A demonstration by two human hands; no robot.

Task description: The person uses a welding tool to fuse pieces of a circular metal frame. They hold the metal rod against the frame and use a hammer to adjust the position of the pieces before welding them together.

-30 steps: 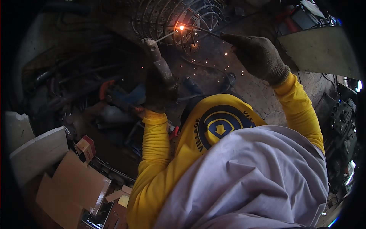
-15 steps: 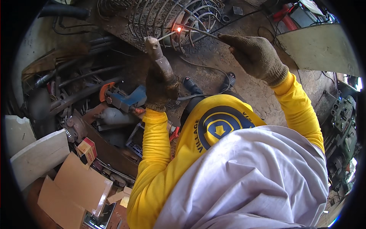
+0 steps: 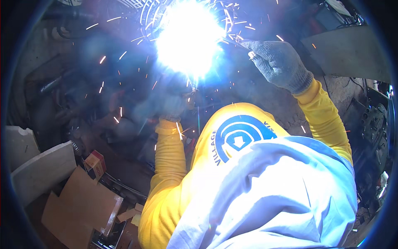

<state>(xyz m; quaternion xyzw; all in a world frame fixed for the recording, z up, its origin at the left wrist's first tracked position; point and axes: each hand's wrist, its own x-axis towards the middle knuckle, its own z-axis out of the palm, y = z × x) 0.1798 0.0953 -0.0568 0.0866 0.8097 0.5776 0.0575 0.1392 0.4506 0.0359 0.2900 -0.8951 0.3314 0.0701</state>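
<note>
A blinding white-blue welding arc (image 3: pixel 190 39) burns at the top centre and throws sparks all around. It washes out the middle of a round cage of curved metal bars (image 3: pixel 148 16), whose outer bars still show beside the glare. My left hand (image 3: pixel 169 104), gloved and dim in the haze below the arc, is closed round a welding electrode holder; glare hides the holder now, but the earlier frame shows it. To the right of the arc my right hand (image 3: pixel 284 66), in a knitted glove, pinches a thin metal rod (image 3: pixel 233 42) that points into the light.
Cardboard (image 3: pixel 81 203), a small red box (image 3: pixel 96 162) and pale boards (image 3: pixel 43 172) lie at the lower left. A curved grey panel (image 3: pixel 348 52) stands at the right, with dark machinery (image 3: pixel 373 133) below it. Smoke and darkness obscure the clutter on the left and the floor.
The small orange glow at the electrode tip has become a full bright arc with flying sparks. The surroundings look darker and hazy. Both hands stay in nearly the same place.
</note>
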